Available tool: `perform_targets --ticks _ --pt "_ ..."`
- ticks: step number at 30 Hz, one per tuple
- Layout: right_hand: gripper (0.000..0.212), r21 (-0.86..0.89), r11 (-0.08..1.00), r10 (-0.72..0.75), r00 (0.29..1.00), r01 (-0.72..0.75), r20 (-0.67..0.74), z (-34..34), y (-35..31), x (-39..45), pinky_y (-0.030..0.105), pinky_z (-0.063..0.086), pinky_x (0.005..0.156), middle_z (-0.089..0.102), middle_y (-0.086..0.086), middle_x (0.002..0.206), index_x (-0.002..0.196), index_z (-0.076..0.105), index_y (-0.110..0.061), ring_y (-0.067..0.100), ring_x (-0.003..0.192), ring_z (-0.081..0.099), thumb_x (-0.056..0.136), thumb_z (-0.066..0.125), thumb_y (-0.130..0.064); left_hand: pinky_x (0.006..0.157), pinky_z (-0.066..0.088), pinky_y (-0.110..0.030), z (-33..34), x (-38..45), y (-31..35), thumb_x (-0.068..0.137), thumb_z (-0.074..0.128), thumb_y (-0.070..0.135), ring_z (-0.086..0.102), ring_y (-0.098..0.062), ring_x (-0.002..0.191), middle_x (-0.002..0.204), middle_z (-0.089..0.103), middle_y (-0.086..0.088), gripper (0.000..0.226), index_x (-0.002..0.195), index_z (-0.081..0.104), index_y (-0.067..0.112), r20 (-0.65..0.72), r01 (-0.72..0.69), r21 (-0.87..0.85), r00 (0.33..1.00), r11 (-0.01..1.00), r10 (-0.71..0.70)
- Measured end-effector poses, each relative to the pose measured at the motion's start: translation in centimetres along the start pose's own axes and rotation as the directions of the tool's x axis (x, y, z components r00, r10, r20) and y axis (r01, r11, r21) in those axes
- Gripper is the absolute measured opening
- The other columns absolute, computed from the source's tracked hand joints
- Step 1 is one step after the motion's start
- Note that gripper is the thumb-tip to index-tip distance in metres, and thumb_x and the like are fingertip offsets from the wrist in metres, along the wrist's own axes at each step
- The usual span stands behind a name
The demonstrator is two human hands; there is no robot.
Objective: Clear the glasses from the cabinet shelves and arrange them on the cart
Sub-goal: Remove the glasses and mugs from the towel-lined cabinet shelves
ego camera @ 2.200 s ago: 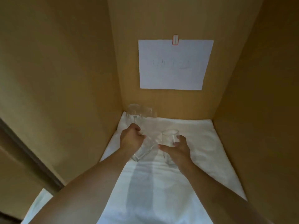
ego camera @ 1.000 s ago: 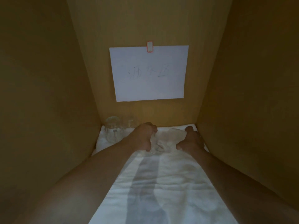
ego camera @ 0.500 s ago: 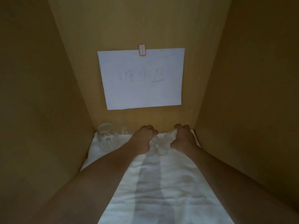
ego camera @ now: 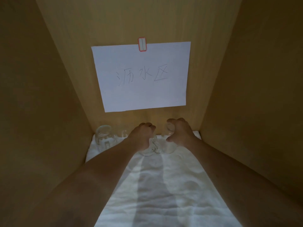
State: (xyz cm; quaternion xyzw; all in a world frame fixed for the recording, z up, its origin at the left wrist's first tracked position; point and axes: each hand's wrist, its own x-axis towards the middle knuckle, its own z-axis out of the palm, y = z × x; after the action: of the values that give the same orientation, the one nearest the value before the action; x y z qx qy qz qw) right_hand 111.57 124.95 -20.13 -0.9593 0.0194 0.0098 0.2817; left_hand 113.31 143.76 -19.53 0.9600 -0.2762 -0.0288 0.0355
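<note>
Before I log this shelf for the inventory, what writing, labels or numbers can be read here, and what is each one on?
"沥水区": handwritten on the white paper sheet fixed to the cabinet's back wall.
The red-bordered sticker holding the sheet's top edge: only a plain line down its middle, no text.
The glasses, among them the glass mug at the back left: no print or marking that I can make out.

I see a dim, warm-toned cabinet interior, lit from behind me. My forearms cast two long grey shadows down the white cloth [ego camera: 164, 185]. Wide-angle distortion splays the side walls; the clear glasses [ego camera: 105, 138] look soft and faint.
</note>
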Motion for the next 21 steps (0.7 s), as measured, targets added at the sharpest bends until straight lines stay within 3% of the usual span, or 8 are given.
perform_targets --ticks 3,6,10,15,21 --pt "0.094 0.001 1.000 -0.027 1.000 0.027 0.000 0.5 0.0 0.4 0.019 0.041 0.089 0.043 0.014 0.140 0.151 0.045 -0.022 0.027 0.122 0.054 0.069 0.092 -0.017 0.097 0.051 -0.036 0.4 0.5 -0.2 0.081 0.059 -0.011 0.051 -0.027 0.126 0.134 0.054 -0.008 0.057 0.135 0.052 0.006 -0.016 0.010 -0.026 1.000 1.000 -0.010" --pt "0.093 -0.001 0.999 -0.046 0.999 0.046 -0.008 0.8 0.1 0.6 0.019 0.040 0.089 0.043 0.012 0.139 0.149 0.046 -0.023 0.026 0.121 0.054 0.069 0.092 -0.017 0.108 0.044 -0.032 1.3 0.6 -0.6 0.081 0.062 -0.011 0.044 -0.026 0.137 0.149 0.046 -0.008 0.071 0.146 0.045 0.008 -0.048 0.007 -0.043 0.999 0.999 -0.009" --pt "0.091 -0.004 0.998 -0.068 0.998 0.068 -0.011 0.9 0.3 0.4 0.018 0.040 0.086 0.044 0.010 0.137 0.149 0.046 -0.024 0.022 0.116 0.057 0.070 0.091 -0.018 0.111 0.039 -0.035 2.2 0.7 -0.6 0.078 0.069 -0.006 0.039 -0.026 0.139 0.154 0.038 -0.009 0.079 0.150 0.039 0.008 -0.076 -0.009 0.034 0.997 0.999 0.011" --pt "0.098 -0.017 0.998 -0.055 0.998 0.055 0.017 0.5 0.0 -0.4 0.015 0.036 0.091 0.041 0.010 0.144 0.155 0.037 -0.024 0.021 0.125 0.052 0.072 0.090 -0.021 0.122 0.026 -0.042 2.5 -0.2 -0.7 0.085 0.069 0.005 0.015 -0.030 0.153 0.166 0.014 -0.008 0.092 0.159 0.016 0.014 -0.034 0.045 0.152 0.999 0.987 -0.041" --pt "0.103 -0.039 0.999 -0.011 0.999 0.009 -0.053 -0.7 -1.0 -3.4 0.022 0.035 0.103 0.032 0.009 0.155 0.159 0.028 -0.024 0.022 0.138 0.040 0.075 0.088 -0.027 0.113 0.037 -0.042 -0.1 -2.2 -0.6 0.090 0.068 0.023 0.030 -0.030 0.145 0.159 0.030 -0.009 0.074 0.154 0.032 0.018 -0.130 0.033 0.025 0.991 0.999 -0.030"
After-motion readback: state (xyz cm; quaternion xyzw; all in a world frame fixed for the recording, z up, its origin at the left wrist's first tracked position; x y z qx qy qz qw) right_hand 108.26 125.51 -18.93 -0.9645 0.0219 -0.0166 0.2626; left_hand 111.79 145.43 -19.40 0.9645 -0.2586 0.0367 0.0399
